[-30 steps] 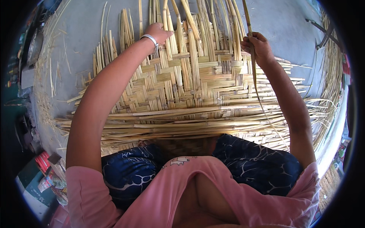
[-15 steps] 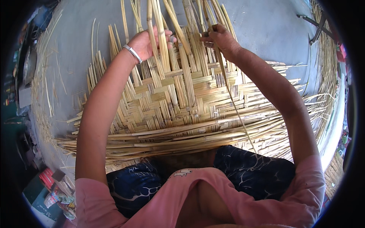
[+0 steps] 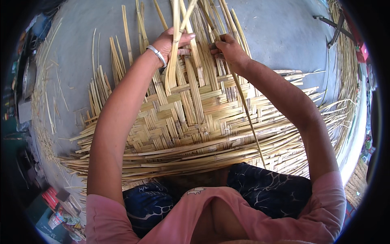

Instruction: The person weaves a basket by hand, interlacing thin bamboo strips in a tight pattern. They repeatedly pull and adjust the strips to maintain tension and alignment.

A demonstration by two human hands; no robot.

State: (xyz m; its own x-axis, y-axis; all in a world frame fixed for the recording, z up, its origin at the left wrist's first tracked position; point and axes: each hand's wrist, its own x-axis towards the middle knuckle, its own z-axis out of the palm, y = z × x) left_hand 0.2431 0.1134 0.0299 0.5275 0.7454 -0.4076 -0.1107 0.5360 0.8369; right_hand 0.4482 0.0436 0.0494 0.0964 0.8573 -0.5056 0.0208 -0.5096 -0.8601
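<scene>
A partly woven reed mat (image 3: 164,107) lies on the floor before my crossed legs. Flat split strips cross over and under one another, their loose ends pointing away from me. My left hand (image 3: 164,44), with a silver bangle on its wrist, closes around a few raised strips (image 3: 173,69); some cross above the hand. To the right, my right hand (image 3: 235,53) pinches a long, thin reed strip (image 3: 247,110). That strip slants down over the mat, its near end by my right knee. The right fingertips are partly hidden behind the hand.
A layer of long loose reeds (image 3: 162,164) lies across the mat's near side. More reeds are heaped along the right (image 3: 344,77). Dark crossed metal legs (image 3: 337,28) stand at the far right. Grey floor (image 3: 280,36) surrounds the mat, with household clutter (image 3: 61,211) at lower left.
My left hand has moved right, and the raised strips now bunch and cross in it. My right hand has shifted slightly nearer and left; the thin strip's near end has swung left.
</scene>
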